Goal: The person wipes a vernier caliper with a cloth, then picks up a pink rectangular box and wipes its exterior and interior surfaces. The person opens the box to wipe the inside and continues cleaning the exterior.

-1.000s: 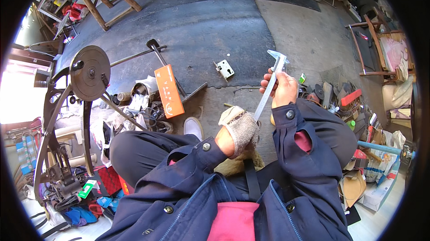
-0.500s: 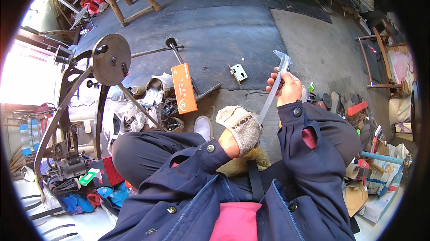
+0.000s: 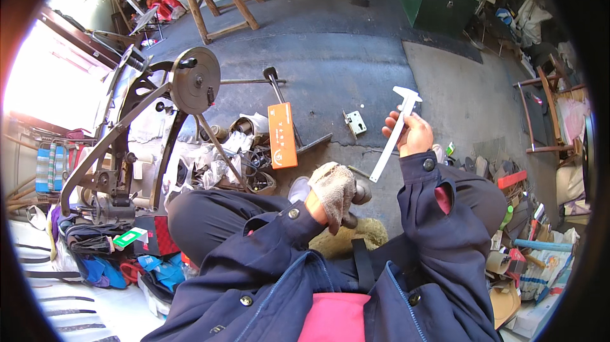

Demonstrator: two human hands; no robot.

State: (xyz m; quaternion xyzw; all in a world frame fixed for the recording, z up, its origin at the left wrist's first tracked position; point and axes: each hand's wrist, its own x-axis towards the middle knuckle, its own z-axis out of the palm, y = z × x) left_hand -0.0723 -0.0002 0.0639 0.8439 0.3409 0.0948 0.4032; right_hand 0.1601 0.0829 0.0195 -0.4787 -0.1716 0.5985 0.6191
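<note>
Above a dark workshop floor, out in front of two bent knees, I am working the hands from afar: the right hand [image 3: 416, 133] is pinching a pale caliper [image 3: 389, 145] between thumb and fingers just below its head, the long beam slanting down and leftward. The left hand [image 3: 332, 191] is sitting inside a tan-and-grey fabric covering (glove or wrapped cloth, I cannot tell which from this seat), and with its fingers mostly hiding, I cannot say whether it is holding anything. The beam's lower end is hanging near that covering, a gap appearing between them. On the floor to the left of the right hand, a metal lock body [image 3: 355, 123] is lying flat, an orange box [image 3: 282, 135] resting farther left. For good handling, I am judging that the right grip should be staying light but firm, bearing on the beam rather than the thin measuring tips. The lower end is lacking support, so any touch from the fabric should be running along the beam, not pushing across it; loose folds could be snagging.
</note>
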